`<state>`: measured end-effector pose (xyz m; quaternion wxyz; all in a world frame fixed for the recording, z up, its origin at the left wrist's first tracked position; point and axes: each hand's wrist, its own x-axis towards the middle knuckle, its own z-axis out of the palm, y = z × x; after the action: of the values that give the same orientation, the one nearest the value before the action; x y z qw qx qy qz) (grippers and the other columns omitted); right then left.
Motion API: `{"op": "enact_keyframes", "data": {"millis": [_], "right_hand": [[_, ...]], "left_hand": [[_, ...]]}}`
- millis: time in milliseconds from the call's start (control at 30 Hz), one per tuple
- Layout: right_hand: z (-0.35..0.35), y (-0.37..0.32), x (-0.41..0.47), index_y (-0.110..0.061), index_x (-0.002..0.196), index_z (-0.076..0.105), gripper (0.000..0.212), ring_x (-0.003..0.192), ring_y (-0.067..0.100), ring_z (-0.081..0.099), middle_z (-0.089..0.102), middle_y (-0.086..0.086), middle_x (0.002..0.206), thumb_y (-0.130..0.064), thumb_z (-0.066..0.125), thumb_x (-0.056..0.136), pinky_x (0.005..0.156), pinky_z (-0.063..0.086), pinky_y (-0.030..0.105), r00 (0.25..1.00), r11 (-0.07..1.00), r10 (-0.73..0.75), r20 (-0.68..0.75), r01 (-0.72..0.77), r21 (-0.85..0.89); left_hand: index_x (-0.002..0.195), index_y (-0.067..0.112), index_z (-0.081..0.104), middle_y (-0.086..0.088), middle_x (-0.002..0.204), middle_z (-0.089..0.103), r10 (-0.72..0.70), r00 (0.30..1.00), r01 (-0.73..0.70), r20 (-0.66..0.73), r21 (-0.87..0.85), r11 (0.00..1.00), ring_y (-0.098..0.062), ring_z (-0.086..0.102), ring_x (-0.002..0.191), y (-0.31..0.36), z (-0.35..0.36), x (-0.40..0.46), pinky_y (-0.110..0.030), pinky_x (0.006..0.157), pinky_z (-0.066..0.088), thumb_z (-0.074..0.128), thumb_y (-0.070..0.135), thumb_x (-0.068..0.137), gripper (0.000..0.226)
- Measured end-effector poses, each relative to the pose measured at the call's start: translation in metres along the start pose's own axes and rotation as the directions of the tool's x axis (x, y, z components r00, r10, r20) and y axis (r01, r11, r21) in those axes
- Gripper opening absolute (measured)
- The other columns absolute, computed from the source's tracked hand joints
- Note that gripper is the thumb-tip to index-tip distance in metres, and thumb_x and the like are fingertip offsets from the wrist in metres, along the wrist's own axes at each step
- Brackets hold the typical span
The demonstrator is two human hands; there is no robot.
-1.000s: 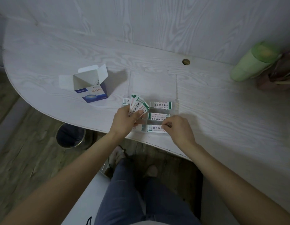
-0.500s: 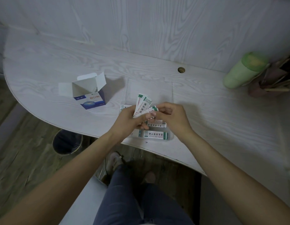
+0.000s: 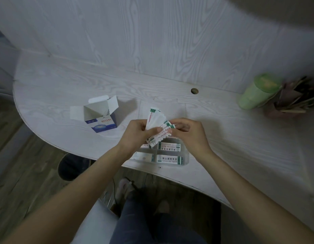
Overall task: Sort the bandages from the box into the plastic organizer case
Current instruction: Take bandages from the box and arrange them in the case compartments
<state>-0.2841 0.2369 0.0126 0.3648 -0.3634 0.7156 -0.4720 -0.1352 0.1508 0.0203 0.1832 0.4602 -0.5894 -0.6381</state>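
My left hand [image 3: 135, 133] grips a fanned stack of white bandages with green ends [image 3: 155, 118] above the clear plastic organizer case [image 3: 186, 160]. My right hand [image 3: 189, 132] pinches the end of one bandage [image 3: 167, 126] in that stack. Bandages lie in the case's compartments, among them one [image 3: 169, 147] in a middle cell and one [image 3: 169, 159] in the front cell. The blue and white bandage box [image 3: 101, 116] stands open on the table to the left.
The white wood-grain table [image 3: 240, 147] has a curved front edge and a cable hole [image 3: 194, 91]. A green cup [image 3: 258, 91] and a holder of sticks [image 3: 291, 104] stand at the far right. A dark bin [image 3: 71, 166] sits on the floor below.
My right hand rose from the front compartment of the case to the stack in my left hand and took hold of one bandage. The camera view shifted slightly.
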Motion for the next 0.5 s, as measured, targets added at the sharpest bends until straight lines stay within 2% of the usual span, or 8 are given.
{"op": "enact_keyframes", "data": {"millis": [100, 200, 333, 400, 500], "right_hand": [[0.0014, -0.0038, 0.0023, -0.016, 0.087, 0.071, 0.013, 0.08, 0.025, 0.066, 0.069, 0.017, 0.088, -0.006, 0.073, 0.079, 0.075, 0.055, 0.034, 1.0, 1.0, 0.011, -0.008, -0.01, 0.018], [0.0019, -0.0072, 0.0059, -0.014, 0.081, 0.067, 0.009, 0.07, 0.015, 0.062, 0.069, 0.012, 0.085, -0.006, 0.071, 0.082, 0.067, 0.053, 0.029, 0.999, 1.0, 0.03, 0.009, -0.03, -0.007], [0.0014, -0.0072, 0.0088, -0.01, 0.079, 0.06, 0.012, 0.057, 0.006, 0.059, 0.068, 0.008, 0.08, -0.001, 0.066, 0.085, 0.053, 0.048, 0.016, 0.996, 0.995, 0.094, -0.011, -0.093, 0.032], [0.0009, -0.0052, 0.0088, -0.009, 0.079, 0.059, 0.013, 0.055, 0.005, 0.061, 0.068, 0.008, 0.078, 0.001, 0.065, 0.085, 0.054, 0.049, 0.015, 0.994, 0.993, 0.11, 0.001, -0.11, 0.053], [0.0001, -0.0017, 0.007, -0.011, 0.086, 0.059, 0.012, 0.063, 0.013, 0.066, 0.07, 0.012, 0.084, 0.0, 0.064, 0.086, 0.059, 0.053, 0.018, 0.992, 0.989, 0.126, 0.021, -0.127, 0.079]], "left_hand": [[0.092, 0.01, 0.071, -0.008, 0.082, 0.073, 0.009, 0.999, -0.009, 0.039, 0.005, 1.0, -0.014, 0.066, 0.068, 0.0049, -0.0027, 0.0015, -0.03, 0.063, 0.053, 0.068, 0.019, 0.084, 0.012], [0.087, 0.013, 0.07, -0.006, 0.081, 0.072, 0.001, 0.999, -0.001, 0.035, 0.0, 1.0, -0.015, 0.066, 0.072, 0.0062, -0.0044, 0.0018, -0.034, 0.071, 0.056, 0.06, 0.022, 0.091, 0.014], [0.09, 0.01, 0.069, -0.005, 0.082, 0.072, 0.033, 0.998, -0.035, 0.054, 0.026, 0.999, -0.011, 0.067, 0.071, 0.0026, -0.0057, 0.0003, -0.028, 0.068, 0.059, 0.064, 0.017, 0.089, 0.009], [0.092, 0.005, 0.07, -0.01, 0.085, 0.072, 0.048, 0.998, -0.053, 0.048, 0.09, 0.995, -0.015, 0.069, 0.072, 0.0011, -0.0064, 0.0004, -0.03, 0.067, 0.06, 0.069, 0.016, 0.085, 0.014], [0.092, 0.001, 0.071, -0.012, 0.087, 0.073, 0.047, 0.998, -0.052, 0.032, 0.183, 0.982, -0.022, 0.071, 0.076, -0.0009, -0.0072, 0.0023, -0.033, 0.068, 0.06, 0.072, 0.016, 0.082, 0.018]]}}
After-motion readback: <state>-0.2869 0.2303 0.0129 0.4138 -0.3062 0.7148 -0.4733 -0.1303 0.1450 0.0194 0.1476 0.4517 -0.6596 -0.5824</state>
